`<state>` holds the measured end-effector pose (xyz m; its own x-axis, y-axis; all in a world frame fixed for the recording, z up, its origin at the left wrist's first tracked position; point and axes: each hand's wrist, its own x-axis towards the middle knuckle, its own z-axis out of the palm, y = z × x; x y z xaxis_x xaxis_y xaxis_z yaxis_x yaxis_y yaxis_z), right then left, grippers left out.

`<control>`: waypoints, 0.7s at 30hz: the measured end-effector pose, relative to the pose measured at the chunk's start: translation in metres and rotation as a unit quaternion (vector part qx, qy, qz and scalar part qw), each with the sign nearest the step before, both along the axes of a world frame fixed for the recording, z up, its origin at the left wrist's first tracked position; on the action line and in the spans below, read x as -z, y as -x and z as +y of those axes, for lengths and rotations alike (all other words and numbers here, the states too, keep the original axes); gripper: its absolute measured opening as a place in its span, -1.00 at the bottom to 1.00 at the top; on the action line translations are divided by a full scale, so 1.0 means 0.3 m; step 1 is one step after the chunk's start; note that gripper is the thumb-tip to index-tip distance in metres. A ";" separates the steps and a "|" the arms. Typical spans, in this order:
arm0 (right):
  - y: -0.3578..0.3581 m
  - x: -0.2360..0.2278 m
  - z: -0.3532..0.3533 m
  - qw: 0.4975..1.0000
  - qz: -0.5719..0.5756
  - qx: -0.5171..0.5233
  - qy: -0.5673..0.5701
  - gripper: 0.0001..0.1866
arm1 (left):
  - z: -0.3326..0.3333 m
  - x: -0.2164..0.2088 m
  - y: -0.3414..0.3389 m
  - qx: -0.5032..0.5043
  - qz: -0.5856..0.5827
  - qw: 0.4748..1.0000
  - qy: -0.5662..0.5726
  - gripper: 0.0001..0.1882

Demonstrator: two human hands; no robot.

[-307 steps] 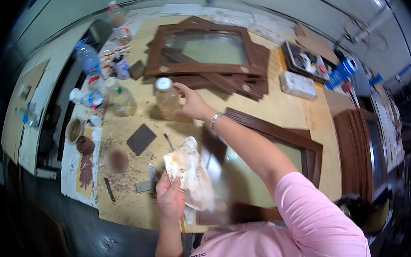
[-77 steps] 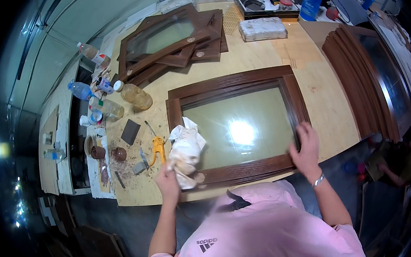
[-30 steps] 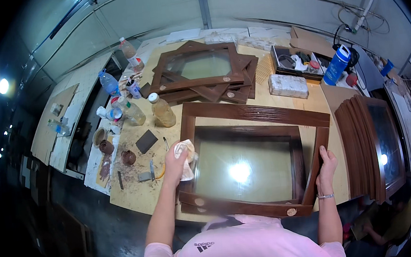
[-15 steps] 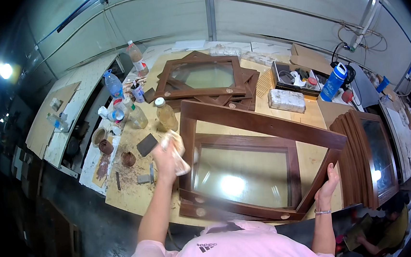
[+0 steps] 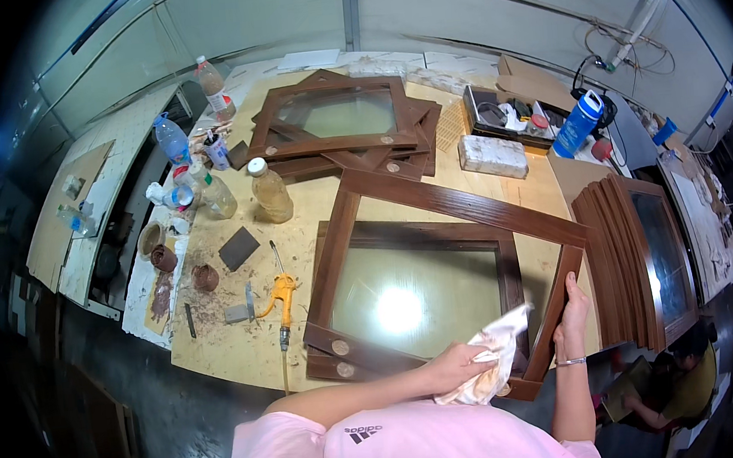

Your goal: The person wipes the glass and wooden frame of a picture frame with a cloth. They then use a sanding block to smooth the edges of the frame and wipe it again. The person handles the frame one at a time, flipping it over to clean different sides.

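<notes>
A stained white cloth (image 5: pixel 501 348) is bunched in my left hand (image 5: pixel 457 370), which has reached across to the near right part of a dark brown wooden frame (image 5: pixel 459 200). My right hand (image 5: pixel 572 312) grips the right side rail of this frame, its fingers wrapped round the edge. The frame is tilted above a second brown frame (image 5: pixel 507 261) lying on the table; whether the upper one has glass I cannot tell. Left of the frames lies an orange air blow gun (image 5: pixel 282 298) with a hose.
More glazed frames (image 5: pixel 334 145) are piled at the back, and several stand in a row (image 5: pixel 624 269) at the right. Bottles (image 5: pixel 272 193), a dark sanding pad (image 5: pixel 239 248) and brown-stained cups (image 5: pixel 205 278) occupy the left. A person (image 5: pixel 684 376) sits at lower right.
My left hand has swept with the cloth from the frame's left side to its near right part, uncovering the blow gun. The view has shifted slightly; my right hand keeps its grip.
</notes>
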<state>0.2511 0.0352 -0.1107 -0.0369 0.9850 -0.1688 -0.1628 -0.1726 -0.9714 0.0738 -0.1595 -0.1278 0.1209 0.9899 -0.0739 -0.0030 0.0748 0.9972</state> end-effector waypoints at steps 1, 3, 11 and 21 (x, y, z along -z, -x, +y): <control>-0.005 0.015 0.005 1.000 -0.002 0.001 0.001 -0.66 | -0.017 0.015 0.014 0.038 -0.018 0.999 0.016 -0.66; -0.031 0.043 0.008 1.000 -0.007 0.011 0.004 -0.66 | -0.013 -0.059 0.094 -0.033 -0.010 0.997 0.066 -0.73; -0.011 0.027 0.006 0.998 -0.054 0.032 0.010 -0.66 | 0.141 -0.224 0.733 -0.477 -0.064 0.857 -0.184 -0.79; 0.034 0.030 0.004 0.995 -0.072 0.051 0.037 -0.65 | 0.117 0.054 0.258 -0.211 0.295 0.906 -0.218 -0.57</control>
